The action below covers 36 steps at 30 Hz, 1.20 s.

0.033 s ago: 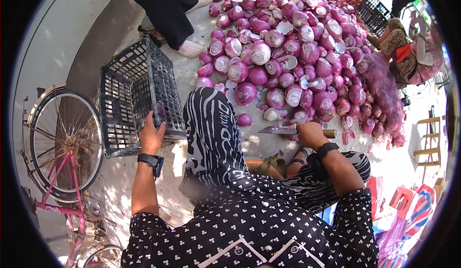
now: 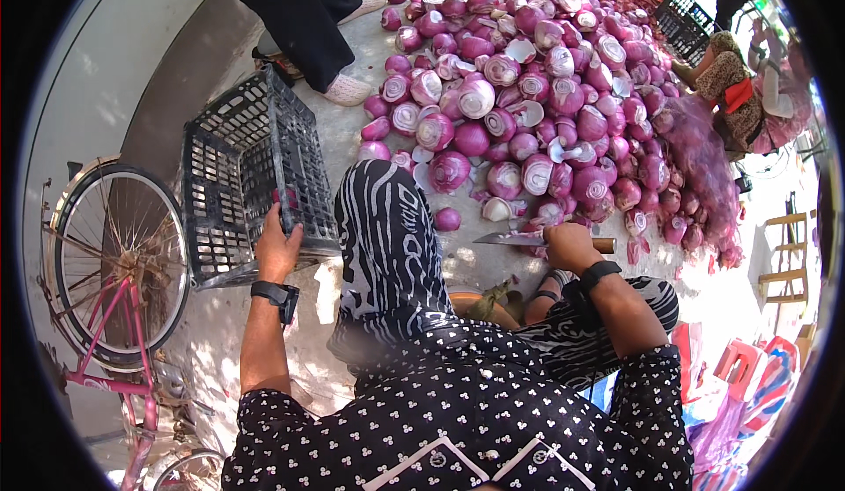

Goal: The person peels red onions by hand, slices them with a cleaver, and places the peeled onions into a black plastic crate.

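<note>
My left hand [image 2: 279, 246] is closed on the near rim of a black plastic crate [image 2: 304, 157], which is tilted on its side to my left. A bit of purple shows by its fingertips; I cannot tell whether it is an onion. My right hand [image 2: 570, 246] grips a knife by its wooden handle [image 2: 604, 245], and the blade [image 2: 502, 238] points left. Just beyond the blade spreads a big heap of red onions [image 2: 473, 139], many with cut pale ends. One small onion [image 2: 447, 219] lies apart, near my knee.
A pink bicycle [image 2: 132, 262] stands at the left. Another person's legs [image 2: 304, 25] are beyond the crate. A net sack of onions [image 2: 700, 152] lies right of the heap, near a seated person [image 2: 748, 95]. A wooden ladder-like frame [image 2: 783, 249] and striped bags [image 2: 766, 385] are at the right.
</note>
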{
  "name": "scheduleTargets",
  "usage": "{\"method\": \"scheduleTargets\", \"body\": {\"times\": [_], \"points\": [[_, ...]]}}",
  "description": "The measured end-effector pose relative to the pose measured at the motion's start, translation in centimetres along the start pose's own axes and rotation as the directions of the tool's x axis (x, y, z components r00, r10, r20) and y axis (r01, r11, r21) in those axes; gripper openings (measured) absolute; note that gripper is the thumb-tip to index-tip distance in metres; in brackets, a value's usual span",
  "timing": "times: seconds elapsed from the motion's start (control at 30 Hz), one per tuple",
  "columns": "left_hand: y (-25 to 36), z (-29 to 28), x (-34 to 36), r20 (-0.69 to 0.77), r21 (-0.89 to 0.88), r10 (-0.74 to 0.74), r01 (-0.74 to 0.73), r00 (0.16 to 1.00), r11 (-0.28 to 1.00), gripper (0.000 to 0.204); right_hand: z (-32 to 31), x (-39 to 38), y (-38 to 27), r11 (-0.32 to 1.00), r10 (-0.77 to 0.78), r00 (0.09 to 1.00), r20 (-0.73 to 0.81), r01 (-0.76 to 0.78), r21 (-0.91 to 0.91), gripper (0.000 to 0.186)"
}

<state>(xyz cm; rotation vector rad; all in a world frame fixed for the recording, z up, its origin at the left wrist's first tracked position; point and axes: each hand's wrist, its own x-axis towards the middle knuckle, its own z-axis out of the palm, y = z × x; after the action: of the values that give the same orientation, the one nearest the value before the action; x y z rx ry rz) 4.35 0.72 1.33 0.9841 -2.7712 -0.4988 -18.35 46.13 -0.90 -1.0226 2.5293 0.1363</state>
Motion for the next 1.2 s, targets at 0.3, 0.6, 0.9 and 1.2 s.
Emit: {"method": "scheduleTargets", "body": {"times": [0.3, 0.6, 0.9, 1.2], "points": [[1.6, -3.7, 2.7, 0.135, 0.094, -0.006, -0.007, 0.991, 0.996, 0.048, -2.3, -1.9, 1.2, 0.990, 0.111, 0.980, -0.165, -0.095, 0.104, 0.015], [27.3, -6.5, 8.1, 0.147, -0.587, 0.599, -0.418, 0.787, 0.693, 0.028, -7.5, -3.6, 1.7, 0.887, 0.353, 0.841, -0.411, -0.161, 0.432, 0.023], [29.6, 17.8, 8.4, 0.680, -0.186, 0.465, -0.479, 0.567, 0.858, 0.023, -9.5, -5.3, 3.1, 0.785, 0.508, 0.759, -0.407, -0.213, 0.582, 0.023], [24.7, 24.9, 1.1, 0.793, 0.396, -0.214, -0.216, 0.570, 0.892, 0.038, -10.2, -5.1, 3.2, 0.683, 0.534, 0.802, -0.267, -0.223, 0.695, 0.023]]}}
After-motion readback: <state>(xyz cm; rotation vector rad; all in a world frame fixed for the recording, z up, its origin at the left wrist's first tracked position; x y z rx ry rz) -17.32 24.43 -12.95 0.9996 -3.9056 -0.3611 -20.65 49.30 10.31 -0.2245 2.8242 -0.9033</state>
